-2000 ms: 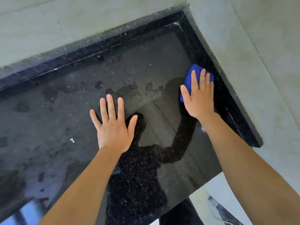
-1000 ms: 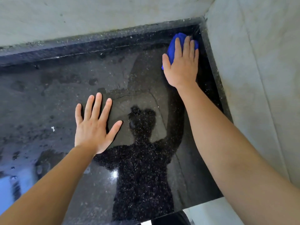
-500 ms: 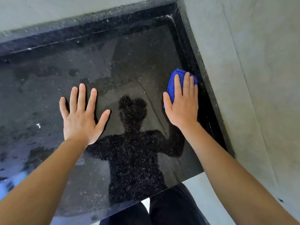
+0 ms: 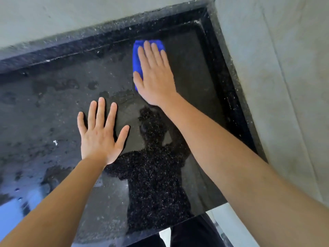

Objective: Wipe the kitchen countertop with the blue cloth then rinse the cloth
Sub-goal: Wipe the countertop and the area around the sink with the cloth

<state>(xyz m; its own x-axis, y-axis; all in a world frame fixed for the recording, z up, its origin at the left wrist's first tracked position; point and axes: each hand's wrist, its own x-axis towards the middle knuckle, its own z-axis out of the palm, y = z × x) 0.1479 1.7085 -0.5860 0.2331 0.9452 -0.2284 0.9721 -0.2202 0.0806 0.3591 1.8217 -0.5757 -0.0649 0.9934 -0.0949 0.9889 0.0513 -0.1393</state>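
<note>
While your right hand (image 4: pixel 156 77) lies flat on the blue cloth (image 4: pixel 137 61), fingers straight and pressing it to the black counter (image 4: pixel 44 113) close to the raised back lip (image 4: pixel 89 41), your left hand (image 4: pixel 99 138) is spread wide and bare on the stone nearer you, well apart from the cloth. So both hands are flat, neither one curled round anything. Now watch that cloth: it's folded small and mostly hidden under your palm with nothing pinching it. A quick stroke on this glossy, wet-looking surface could slide your hand right off it, or bunch it so only part of it wipes. Your fingertips sit near the back lip, and a push further could jam them or the cloth into the groove where grit shows. The braced left hand is a worry too. Lean on it and the palm may slip on damp polished stone, and it will likely leave a print you'll have to wipe. Dull patches (image 4: pixel 58 85) and a white speck (image 4: pixel 55 142) lie off to the left, easy to miss if your strokes only cover this corner. No tap or sink is in view for the rinse.
</note>
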